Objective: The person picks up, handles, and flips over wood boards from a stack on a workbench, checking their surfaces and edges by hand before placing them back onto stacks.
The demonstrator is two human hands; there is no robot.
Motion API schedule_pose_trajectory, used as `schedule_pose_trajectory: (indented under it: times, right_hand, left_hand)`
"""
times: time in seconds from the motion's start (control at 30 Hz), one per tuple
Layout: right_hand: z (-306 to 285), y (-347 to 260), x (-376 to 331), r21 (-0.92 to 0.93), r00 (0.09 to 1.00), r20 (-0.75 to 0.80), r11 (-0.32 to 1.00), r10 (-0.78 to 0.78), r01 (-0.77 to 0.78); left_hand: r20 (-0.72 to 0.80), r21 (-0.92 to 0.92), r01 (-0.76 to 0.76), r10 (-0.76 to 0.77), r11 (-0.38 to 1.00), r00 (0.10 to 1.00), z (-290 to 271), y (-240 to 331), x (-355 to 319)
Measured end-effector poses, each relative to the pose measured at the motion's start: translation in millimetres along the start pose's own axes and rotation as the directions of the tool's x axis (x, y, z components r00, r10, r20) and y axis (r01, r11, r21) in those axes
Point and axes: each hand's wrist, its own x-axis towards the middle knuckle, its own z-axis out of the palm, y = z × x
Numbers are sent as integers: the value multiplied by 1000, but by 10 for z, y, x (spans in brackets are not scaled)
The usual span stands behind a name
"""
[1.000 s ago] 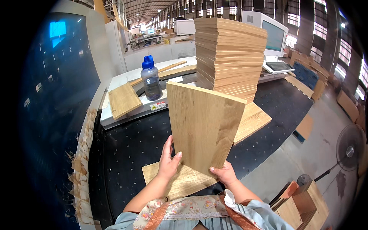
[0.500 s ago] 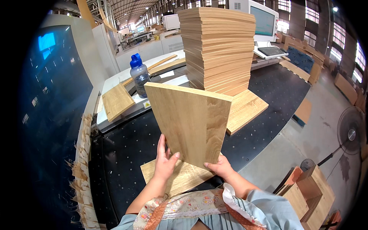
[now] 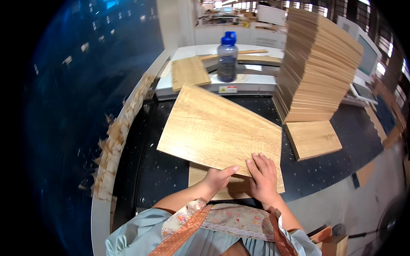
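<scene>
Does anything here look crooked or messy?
Yes. The wooden panel under both hands lies skewed across the panel below it, corners not lined up. Pale wood scraps litter the table's left edge.

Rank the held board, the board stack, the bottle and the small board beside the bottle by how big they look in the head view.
1. Held board, though it is nearest the camera.
2. Board stack, close behind it in apparent size.
3. Small board beside the bottle.
4. Bottle, close to the small board in apparent size.
</scene>
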Motion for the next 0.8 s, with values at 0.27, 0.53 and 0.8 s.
schedule_pose_trajectory:
  times: [0.27, 0.53, 0.8]
  right_hand:
    - [-13, 239, -102, 65, 999, -10, 997, 51, -51]
    - [-33, 421, -174, -51, 994, -40, 993, 104, -106]
    - [-104, 560, -169, 35, 963, -144, 974, 227, -224]
  left_hand:
    - [128, 153, 91, -111, 984, 985, -212, 70, -37]
    - [56, 373, 157, -191, 914, 980, -43, 200, 7]
    - [173, 213, -113, 77, 970, 982, -229, 84, 99]
